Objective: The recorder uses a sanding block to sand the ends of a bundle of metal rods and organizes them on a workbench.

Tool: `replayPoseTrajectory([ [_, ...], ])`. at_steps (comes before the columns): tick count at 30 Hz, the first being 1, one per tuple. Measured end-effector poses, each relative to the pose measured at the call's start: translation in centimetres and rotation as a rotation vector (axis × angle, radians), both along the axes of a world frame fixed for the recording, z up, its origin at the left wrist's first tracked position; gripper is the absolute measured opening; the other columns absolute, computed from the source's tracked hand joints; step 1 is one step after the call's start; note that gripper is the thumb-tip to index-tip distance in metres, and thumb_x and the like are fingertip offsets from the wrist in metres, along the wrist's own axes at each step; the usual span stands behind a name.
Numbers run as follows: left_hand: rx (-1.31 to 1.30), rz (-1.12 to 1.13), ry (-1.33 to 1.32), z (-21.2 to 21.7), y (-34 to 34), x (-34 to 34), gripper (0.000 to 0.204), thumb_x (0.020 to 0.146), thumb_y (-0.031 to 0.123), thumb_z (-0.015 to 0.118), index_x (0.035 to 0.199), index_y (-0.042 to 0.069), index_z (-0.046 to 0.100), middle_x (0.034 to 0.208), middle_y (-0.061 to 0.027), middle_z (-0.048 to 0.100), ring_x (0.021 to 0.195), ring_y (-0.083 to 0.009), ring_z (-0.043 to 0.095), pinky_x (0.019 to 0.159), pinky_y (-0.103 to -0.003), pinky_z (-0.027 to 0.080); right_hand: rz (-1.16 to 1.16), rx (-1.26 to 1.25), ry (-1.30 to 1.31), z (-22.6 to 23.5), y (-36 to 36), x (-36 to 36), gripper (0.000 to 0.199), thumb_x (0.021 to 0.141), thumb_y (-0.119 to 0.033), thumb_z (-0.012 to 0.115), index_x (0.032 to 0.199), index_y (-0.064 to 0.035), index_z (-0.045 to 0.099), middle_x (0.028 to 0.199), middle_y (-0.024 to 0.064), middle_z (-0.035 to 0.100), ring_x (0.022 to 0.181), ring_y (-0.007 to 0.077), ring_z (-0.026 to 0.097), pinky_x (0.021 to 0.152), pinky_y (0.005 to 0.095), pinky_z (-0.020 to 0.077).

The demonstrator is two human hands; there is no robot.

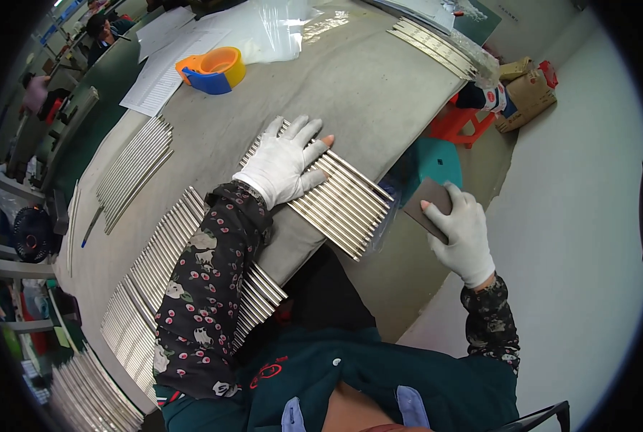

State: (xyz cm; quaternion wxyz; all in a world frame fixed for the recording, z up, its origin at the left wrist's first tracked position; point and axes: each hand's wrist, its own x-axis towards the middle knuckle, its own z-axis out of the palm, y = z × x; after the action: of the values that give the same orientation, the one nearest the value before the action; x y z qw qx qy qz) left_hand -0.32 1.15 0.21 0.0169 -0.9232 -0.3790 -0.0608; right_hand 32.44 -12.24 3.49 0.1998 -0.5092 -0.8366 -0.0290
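A row of shiny metal rods (346, 205) lies side by side on the grey table, with the near right ends jutting past its edge. My left hand (282, 165), in a white glove with bare thumb and fingertip showing, rests flat on these rods with its fingers spread. Off the table to the right, my right hand (465, 241) is raised in a matching glove. Its fingers grip a flat grey-brown block (431, 205), which looks like a sanding sponge. The block is apart from the rods.
More rods (174, 241) lie under and beside my left forearm; another batch (136, 173) sits farther left near a blue pen (92, 227). Beyond are a tape dispenser (224, 68) and papers (156, 83). Red (454, 128) and teal stools (440, 162) stand right of the table.
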Motion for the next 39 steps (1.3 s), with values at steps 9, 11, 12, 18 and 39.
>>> replayPoseTrajectory([
  [9, 0.003, 0.002, 0.039, 0.1, 0.3, 0.2, 0.067, 0.098, 0.055, 0.046, 0.153, 0.015, 0.040, 0.159, -0.0182, 0.033, 0.148, -0.0384, 0.030, 0.120, -0.058, 0.021, 0.005, 0.154, 0.069, -0.7, 2.7, -3.9, 0.055, 0.067, -0.014, 0.077, 0.122, -0.0157, 0.069, 0.132, 0.0268, 0.053, 0.106, 0.0396, 0.057, 0.091, 0.0454, 0.0492],
  [11, -0.002, 0.001, 0.041, 0.1, 0.4, 0.4, 0.067, 0.099, 0.055, 0.045, 0.153, 0.016, 0.040, 0.160, -0.0183, 0.033, 0.148, -0.0385, 0.030, 0.120, -0.058, 0.021, 0.001, 0.111, 0.094, -0.7, 4.5, -5.9, 0.053, 0.069, -0.014, 0.076, 0.122, -0.0154, 0.069, 0.130, 0.0273, 0.054, 0.103, 0.0393, 0.058, 0.088, 0.0448, 0.0504],
  [12, 0.001, 0.005, 0.033, 0.0, 0.4, 0.4, 0.067, 0.099, 0.055, 0.045, 0.153, 0.016, 0.040, 0.160, -0.0184, 0.033, 0.148, -0.0386, 0.030, 0.120, -0.058, 0.021, 0.017, 0.148, 0.046, -0.6, 4.9, -6.4, 0.051, 0.071, -0.015, 0.074, 0.121, -0.0145, 0.068, 0.127, 0.0277, 0.055, 0.099, 0.0390, 0.059, 0.085, 0.0445, 0.0514],
  [18, 0.012, 0.003, 0.031, 0.1, 0.6, 0.5, 0.067, 0.099, 0.054, 0.046, 0.154, 0.016, 0.038, 0.159, -0.0185, 0.033, 0.148, -0.0386, 0.030, 0.120, -0.058, 0.022, -0.009, 0.051, -0.063, 0.1, -0.1, -0.6, 0.055, 0.066, -0.011, 0.077, 0.121, -0.0161, 0.069, 0.130, 0.0273, 0.054, 0.102, 0.0400, 0.058, 0.087, 0.0445, 0.0507],
  [39, 0.011, -0.010, 0.025, 0.5, 0.9, 0.9, 0.068, 0.098, 0.052, 0.048, 0.153, 0.015, 0.039, 0.158, -0.0190, 0.034, 0.147, -0.0377, 0.031, 0.120, -0.057, 0.023, -0.004, 0.110, 0.119, -1.0, 1.7, -4.5, 0.055, 0.069, -0.016, 0.077, 0.123, -0.0144, 0.067, 0.126, 0.0282, 0.055, 0.101, 0.0389, 0.059, 0.086, 0.0452, 0.0514],
])
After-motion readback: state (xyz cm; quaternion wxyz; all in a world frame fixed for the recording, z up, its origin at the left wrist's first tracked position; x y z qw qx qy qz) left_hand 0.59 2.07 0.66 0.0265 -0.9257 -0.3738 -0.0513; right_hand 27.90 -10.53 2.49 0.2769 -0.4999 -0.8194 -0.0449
